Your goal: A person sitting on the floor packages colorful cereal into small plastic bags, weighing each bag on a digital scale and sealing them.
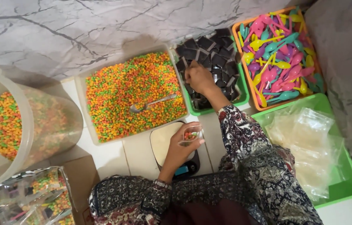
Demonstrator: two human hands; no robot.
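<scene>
Beside the tray of candy pellets (136, 93), the right hand (199, 77) hides its fingertips among the dark packets (209, 54). The scale (165, 143) lies partly covered by the left hand (182, 148); the bucket (26, 121) is perhaps half cropped.

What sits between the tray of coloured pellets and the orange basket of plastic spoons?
In the head view, a green basket of dark square packets sits between them; the right hand reaches into it.

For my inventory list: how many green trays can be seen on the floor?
2. One green tray holds dark packets, where the right hand reaches; the other green tray holds clear bags, at the right. Others may be out of view.
</scene>
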